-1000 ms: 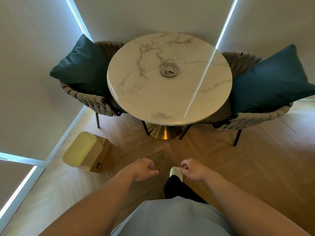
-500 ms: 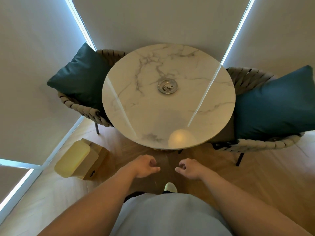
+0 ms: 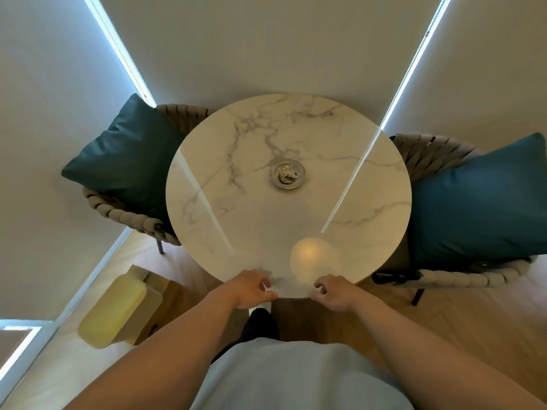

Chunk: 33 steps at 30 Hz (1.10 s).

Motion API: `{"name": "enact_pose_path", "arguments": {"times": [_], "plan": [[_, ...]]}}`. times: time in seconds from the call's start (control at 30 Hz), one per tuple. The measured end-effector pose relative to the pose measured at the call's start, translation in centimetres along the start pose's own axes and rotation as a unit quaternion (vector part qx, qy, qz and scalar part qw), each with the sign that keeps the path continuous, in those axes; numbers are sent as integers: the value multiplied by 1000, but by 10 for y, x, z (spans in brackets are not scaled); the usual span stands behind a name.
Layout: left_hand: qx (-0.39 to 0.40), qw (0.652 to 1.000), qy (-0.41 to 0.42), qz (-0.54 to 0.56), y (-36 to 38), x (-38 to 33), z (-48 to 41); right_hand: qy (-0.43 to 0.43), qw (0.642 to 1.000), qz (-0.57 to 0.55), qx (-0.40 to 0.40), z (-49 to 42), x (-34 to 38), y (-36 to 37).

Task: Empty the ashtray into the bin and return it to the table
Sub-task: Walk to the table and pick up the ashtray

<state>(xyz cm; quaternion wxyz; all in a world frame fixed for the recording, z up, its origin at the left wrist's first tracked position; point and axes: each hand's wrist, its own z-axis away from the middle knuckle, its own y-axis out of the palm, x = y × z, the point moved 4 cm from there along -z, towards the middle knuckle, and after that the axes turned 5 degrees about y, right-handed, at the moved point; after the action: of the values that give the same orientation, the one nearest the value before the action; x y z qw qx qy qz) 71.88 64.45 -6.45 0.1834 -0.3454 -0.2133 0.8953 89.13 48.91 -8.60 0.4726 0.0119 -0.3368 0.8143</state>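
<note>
A round metal ashtray (image 3: 286, 175) with grey ash in it sits near the middle of the round white marble table (image 3: 370, 184). A bin (image 3: 118, 312) with a pale yellow lid stands on the floor at the lower left, beside the table. My left hand (image 3: 251, 288) and my right hand (image 3: 334, 292) hover at the table's near edge, far short of the ashtray. Both hands hold nothing, with the fingers loosely curled.
Two woven chairs flank the table, each with a teal cushion: the left cushion (image 3: 127, 161) and the right cushion (image 3: 479, 202). Walls with lit window strips close in behind. The floor (image 3: 461, 329) is wooden herringbone.
I have walked up to the table: it and the ashtray are larger and lower in view, and my hands have reached its near edge. The bin has shifted closer at the left.
</note>
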Motion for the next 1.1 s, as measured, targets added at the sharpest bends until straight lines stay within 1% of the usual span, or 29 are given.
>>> {"name": "enact_pose_path", "arguments": {"times": [0.1,0.27,0.43,0.57,0.77,1.1], "plan": [[11,1000,7,-17,-26,2,-23,9,1000,4,0,-16,11,-19],[34,998,28,-42,-73,5,-58,24,999,3,-24,-41,32,-51],[56,996,51,-53,-111,12,-86,46,998,-20,-33,-64,55,-69],[64,994,66,-64,-129,14,-105,61,997,-39,-36,-76,66,-77],[49,996,60,-34,-139,12,-125,72,996,-35,-39,-90,63,-96],[-33,999,3,-9,-165,12,-156,42,997,-40,-49,-130,66,-151]]}}
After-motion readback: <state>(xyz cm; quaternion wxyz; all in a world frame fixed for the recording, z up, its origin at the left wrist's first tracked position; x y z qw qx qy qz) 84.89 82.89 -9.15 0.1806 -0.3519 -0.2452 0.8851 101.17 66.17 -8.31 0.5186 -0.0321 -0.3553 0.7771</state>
